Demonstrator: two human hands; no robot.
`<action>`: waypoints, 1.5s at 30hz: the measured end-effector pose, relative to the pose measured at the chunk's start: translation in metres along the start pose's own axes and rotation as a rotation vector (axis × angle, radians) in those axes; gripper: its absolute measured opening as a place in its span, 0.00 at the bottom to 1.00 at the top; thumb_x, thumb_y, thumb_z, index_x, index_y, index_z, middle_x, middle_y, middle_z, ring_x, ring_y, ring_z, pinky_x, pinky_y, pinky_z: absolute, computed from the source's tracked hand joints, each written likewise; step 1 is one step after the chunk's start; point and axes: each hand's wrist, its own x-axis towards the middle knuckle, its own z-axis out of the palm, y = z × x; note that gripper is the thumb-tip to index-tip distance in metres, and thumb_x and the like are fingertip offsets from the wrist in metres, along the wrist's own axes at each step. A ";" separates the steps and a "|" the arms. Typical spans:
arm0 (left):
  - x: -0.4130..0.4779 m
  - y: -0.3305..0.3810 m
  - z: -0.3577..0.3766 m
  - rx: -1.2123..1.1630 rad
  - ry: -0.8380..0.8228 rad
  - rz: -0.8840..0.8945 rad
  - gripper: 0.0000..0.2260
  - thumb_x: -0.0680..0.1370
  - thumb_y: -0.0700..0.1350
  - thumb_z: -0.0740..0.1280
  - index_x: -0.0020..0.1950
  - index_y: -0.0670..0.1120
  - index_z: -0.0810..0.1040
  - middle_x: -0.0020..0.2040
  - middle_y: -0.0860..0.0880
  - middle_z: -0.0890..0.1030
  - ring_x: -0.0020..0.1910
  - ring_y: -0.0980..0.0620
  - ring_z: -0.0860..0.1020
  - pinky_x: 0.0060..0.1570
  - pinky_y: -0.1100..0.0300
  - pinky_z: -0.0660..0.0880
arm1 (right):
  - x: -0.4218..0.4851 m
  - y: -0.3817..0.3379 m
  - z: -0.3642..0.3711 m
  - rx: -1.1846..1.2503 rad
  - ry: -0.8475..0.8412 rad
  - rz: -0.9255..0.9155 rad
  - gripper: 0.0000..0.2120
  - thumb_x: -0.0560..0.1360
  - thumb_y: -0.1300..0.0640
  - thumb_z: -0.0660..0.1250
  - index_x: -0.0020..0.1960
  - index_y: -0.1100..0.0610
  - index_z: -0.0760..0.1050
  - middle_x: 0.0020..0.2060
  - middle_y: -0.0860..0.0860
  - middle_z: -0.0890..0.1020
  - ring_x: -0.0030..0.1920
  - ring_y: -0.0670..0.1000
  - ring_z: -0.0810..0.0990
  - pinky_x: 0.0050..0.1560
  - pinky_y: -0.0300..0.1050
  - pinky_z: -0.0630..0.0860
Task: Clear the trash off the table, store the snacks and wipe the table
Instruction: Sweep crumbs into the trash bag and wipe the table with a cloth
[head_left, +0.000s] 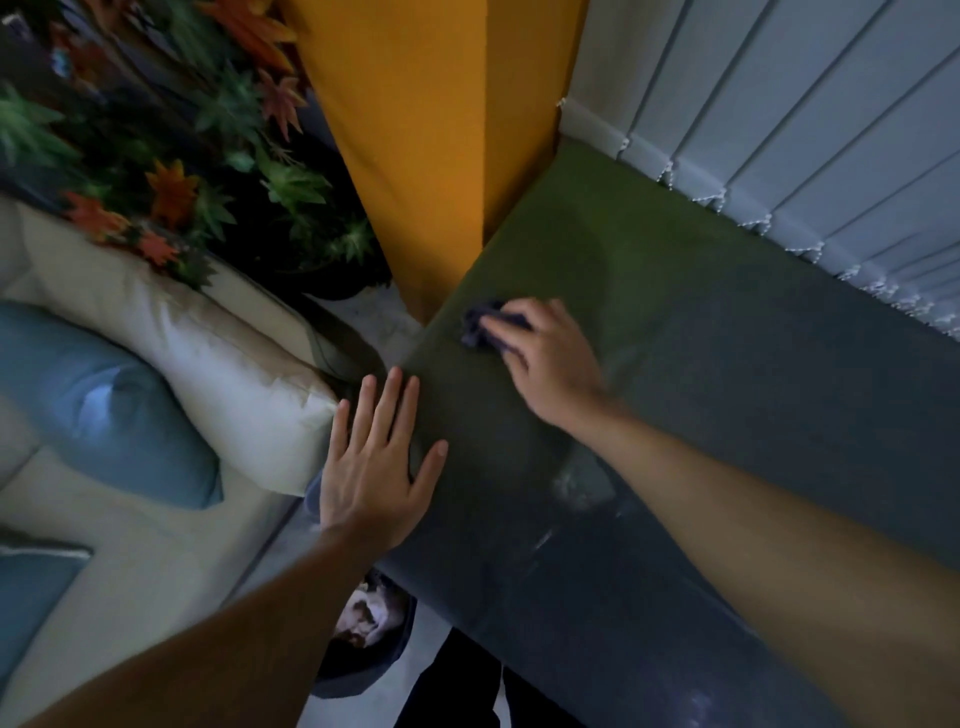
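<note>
The dark glossy table (727, 374) runs from the middle to the lower right of the view. My right hand (545, 353) presses a crumpled dark blue cloth (480, 325) onto the table near its far left corner, fingers curled over it. My left hand (376, 462) lies flat with straight spread fingers on the table's left edge. Wet smears (582, 483) shine on the surface between my arms. No trash or snacks show on the table.
A beige sofa (171, 353) with a blue cushion (104, 410) stands left of the table. A plant (171, 156) with green and orange leaves is behind it, beside an orange pillar (441, 145). White vertical blinds (805, 130) line the far side. A bin with trash (363, 634) sits below the table edge.
</note>
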 end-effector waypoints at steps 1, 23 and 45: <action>-0.003 -0.002 0.001 0.002 0.003 0.000 0.32 0.82 0.65 0.45 0.83 0.52 0.43 0.82 0.51 0.43 0.81 0.49 0.38 0.79 0.46 0.44 | 0.005 0.004 0.000 -0.016 0.067 0.124 0.16 0.76 0.58 0.66 0.63 0.52 0.80 0.57 0.51 0.77 0.52 0.57 0.74 0.53 0.54 0.75; -0.006 -0.005 0.000 -0.112 0.103 0.047 0.28 0.83 0.52 0.48 0.83 0.48 0.48 0.83 0.51 0.48 0.81 0.52 0.45 0.79 0.53 0.46 | -0.036 -0.020 0.007 0.054 0.031 0.006 0.16 0.74 0.60 0.66 0.60 0.52 0.82 0.55 0.52 0.77 0.52 0.57 0.74 0.53 0.54 0.75; -0.003 -0.007 0.006 -0.104 0.117 0.091 0.29 0.81 0.50 0.48 0.82 0.45 0.51 0.83 0.49 0.51 0.81 0.51 0.48 0.79 0.50 0.48 | -0.150 -0.101 0.008 0.016 0.042 0.182 0.17 0.73 0.54 0.65 0.59 0.52 0.82 0.50 0.51 0.78 0.48 0.57 0.77 0.47 0.54 0.76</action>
